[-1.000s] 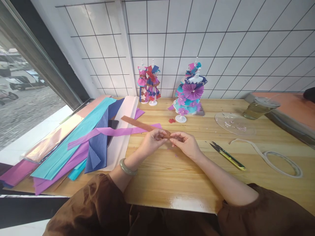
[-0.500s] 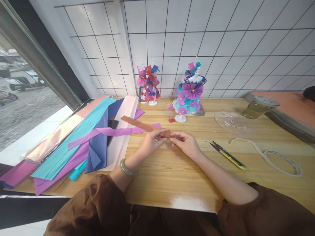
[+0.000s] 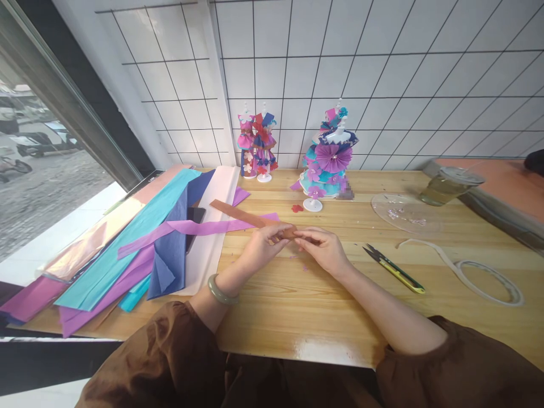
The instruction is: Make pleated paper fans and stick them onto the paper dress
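A brown crepe paper strip runs from the paper pile into my fingers above the wooden table. My left hand pinches the strip close to its right end. Thumb and fingertips of my right hand are closed on that same end, touching the left fingertips. The part between the hands is mostly covered by fingers. A purple paper strip lies behind and left of my left hand. Beyond my hands are a small red paper flower and a doll stand in a turquoise and purple paper dress.
Folded crepe papers and a dark phone lie at the left. Yellow thread snips, a roll of white tape, a clear plate and a cup are at the right. Two dressed doll stands stand by the wall.
The brown strip's end between my fingers looks flatter and longer than before. Both hands stay nearly in place, the right one slightly farther right.
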{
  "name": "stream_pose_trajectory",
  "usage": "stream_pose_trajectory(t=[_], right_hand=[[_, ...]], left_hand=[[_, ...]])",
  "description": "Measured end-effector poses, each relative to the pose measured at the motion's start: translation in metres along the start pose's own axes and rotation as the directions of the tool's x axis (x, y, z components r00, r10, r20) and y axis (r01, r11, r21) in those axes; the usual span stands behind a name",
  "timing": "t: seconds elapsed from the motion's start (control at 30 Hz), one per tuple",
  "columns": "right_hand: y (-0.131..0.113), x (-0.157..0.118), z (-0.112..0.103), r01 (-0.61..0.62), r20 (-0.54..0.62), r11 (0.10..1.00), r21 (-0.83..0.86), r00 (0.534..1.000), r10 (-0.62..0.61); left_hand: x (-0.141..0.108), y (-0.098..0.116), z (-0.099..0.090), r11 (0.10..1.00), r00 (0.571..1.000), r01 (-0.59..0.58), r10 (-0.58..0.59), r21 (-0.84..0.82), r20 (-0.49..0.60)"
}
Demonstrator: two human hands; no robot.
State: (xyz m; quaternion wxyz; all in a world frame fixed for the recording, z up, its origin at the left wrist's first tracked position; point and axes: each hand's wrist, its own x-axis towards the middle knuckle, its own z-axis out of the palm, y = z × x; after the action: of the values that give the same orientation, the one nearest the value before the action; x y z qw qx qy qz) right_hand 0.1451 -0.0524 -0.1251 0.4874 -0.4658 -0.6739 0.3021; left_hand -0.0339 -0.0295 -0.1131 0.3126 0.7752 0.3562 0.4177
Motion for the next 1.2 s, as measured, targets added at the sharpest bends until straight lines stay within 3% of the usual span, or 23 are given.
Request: stream_pose_trajectory(t=[0.27,0.6,0.8,1.03,1.2], right_hand=[[-0.0010,-0.0002,-0.0010,0.044,-0.006,0.998,-0.051,0.999,-0.044],[0.0005,-0.0003,-0.0015,0.105,0.003,0.991,-0.084,0.994,-0.105],[0.0013,-0.0008,-0.0010,0.013,0.005,0.998,-0.057,1.000,-0.013],[0.0006,-0.0007,-0.0016,0.018,0.029,0.998,-0.067,0.999,-0.016],[-0.0008,-0.0019,0.0005,-0.127,0.011,0.992,-0.011,0.992,0.127]], left_hand=[[0.0017,-0.0008,-0.0029,0.998,0.997,-0.048,0.045,0.045,0.060],[0.0019,-0.0057,-0.0004,0.997,0.999,-0.041,0.041,0.058,0.013],[0.0018,-0.0068,-0.0003,0.996,0.999,-0.052,0.051,0.073,0.013],[0.0010,-0.0053,-0.0004,0.997,0.998,-0.048,0.045,0.067,0.048],[0.0003,-0.0053,-0.0001,0.998,0.997,-0.004,-0.001,0.069,0.074]])
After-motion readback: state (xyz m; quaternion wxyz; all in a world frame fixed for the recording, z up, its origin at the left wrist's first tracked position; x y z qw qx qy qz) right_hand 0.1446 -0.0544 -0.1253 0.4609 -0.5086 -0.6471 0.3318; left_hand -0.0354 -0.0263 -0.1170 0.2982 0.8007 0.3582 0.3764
